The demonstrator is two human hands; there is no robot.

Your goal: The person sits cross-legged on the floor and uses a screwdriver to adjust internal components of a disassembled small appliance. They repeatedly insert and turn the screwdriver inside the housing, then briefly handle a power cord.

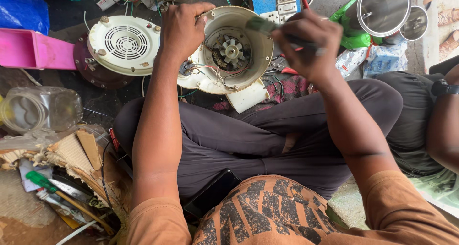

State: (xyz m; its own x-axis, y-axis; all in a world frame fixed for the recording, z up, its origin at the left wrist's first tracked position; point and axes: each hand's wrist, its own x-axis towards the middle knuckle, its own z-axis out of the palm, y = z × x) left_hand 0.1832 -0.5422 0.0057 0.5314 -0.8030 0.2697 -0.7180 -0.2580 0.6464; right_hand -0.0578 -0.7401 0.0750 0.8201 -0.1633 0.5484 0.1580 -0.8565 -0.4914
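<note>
Left hand (180, 29): closed over the rim of the cream appliance housing (213, 80), fingers curled over its upper left edge, steadying it.
Right hand (306, 44): clenched around a green-handled tool (260, 25); the handle end juts left over the housing's upper right rim. The working tip is hidden — what kind of tool it is, I cannot tell.
Appliance housing: one, round and bowl-like, open side up, tilted against the person's crossed legs just ahead of the knees.
Motor (231, 50): one, seated in the middle of the housing, with a small pale fan wheel on top.
Wires (210, 72): several thin ones — red, black and white — looping across the housing's lower left inside.
Vented cover (125, 44): one, cream, round, with a central grille, lying left of the housing on a dark brown disc (95, 75).
Steel vessels (384, 8): two, round and shiny, at the upper right, the smaller one touching the larger.
Plastic jar (40, 110): one, clear, on its side at the far left.
Pink box (33, 50): one, above the jar.
Green-handled screwdriver (43, 182): one, lying among scrap at the lower left.
Phone (213, 193): one, dark, resting in the lap.
Another person's arm (442, 116): one, at the right edge, with a black wristwatch.
</note>
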